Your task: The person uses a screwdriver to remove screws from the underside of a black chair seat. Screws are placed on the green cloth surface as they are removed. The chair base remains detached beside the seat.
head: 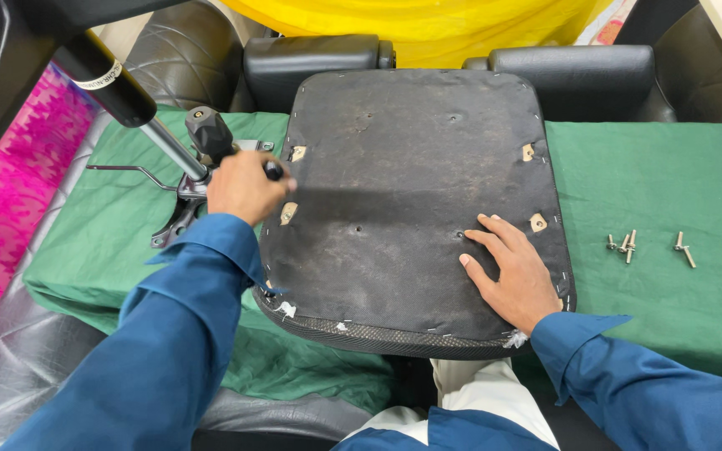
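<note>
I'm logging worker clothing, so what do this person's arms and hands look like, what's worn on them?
Both arms wear long, loose dark blue sleeves with open cuffs at the wrist. The left hand and right hand are bare: no gloves, rings or watch visible.

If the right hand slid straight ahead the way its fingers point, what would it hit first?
The right hand lies flat on the upturned seat pad, fingers pointing up and left. It would probably cross a small hole by its fingertips, then only bare pad; nothing stands in its way.
</note>
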